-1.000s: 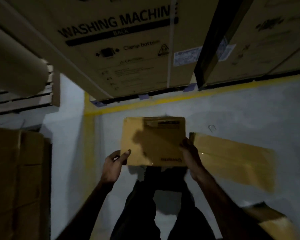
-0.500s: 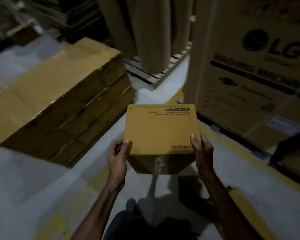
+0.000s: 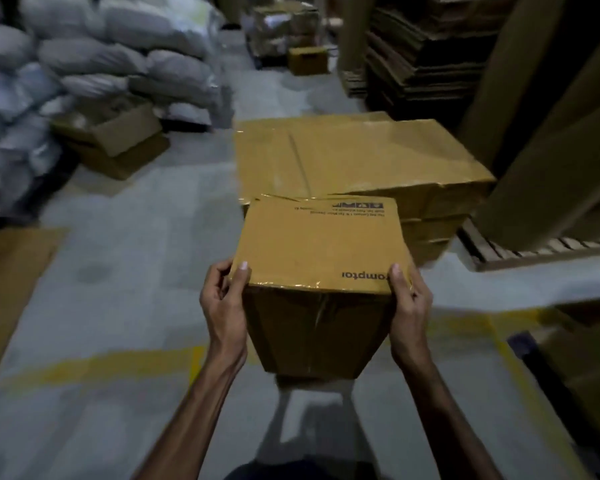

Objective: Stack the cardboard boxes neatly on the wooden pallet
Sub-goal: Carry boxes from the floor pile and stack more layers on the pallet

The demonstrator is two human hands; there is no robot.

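Head view: the carried cardboard box (image 3: 321,247) is held out at chest level in front of the person, clear of the floor (image 3: 118,306). The stack of boxes (image 3: 357,157) it is bound for lies at twelve o'clock from it, slightly toward one o'clock, with the box's far edge overlapping the stack's near edge in the picture; whether they touch cannot be told. The stack's long axis appears to run from nine to three o'clock across the path, so the box probably needs to go forward and up onto its top.

The left hand (image 3: 224,299) grips the near left corner at eight o'clock on the box, thumb on top, fingers (image 3: 219,271) curled around the side. The right hand (image 3: 409,303) clasps the near right corner at four o'clock likewise. Both sit equally near the stack.

The box is plain brown, taped along its near edge, with dark print upside down to the viewer. A slatted wooden pallet (image 3: 534,251) shows at three o'clock; the one under the stack is hidden.
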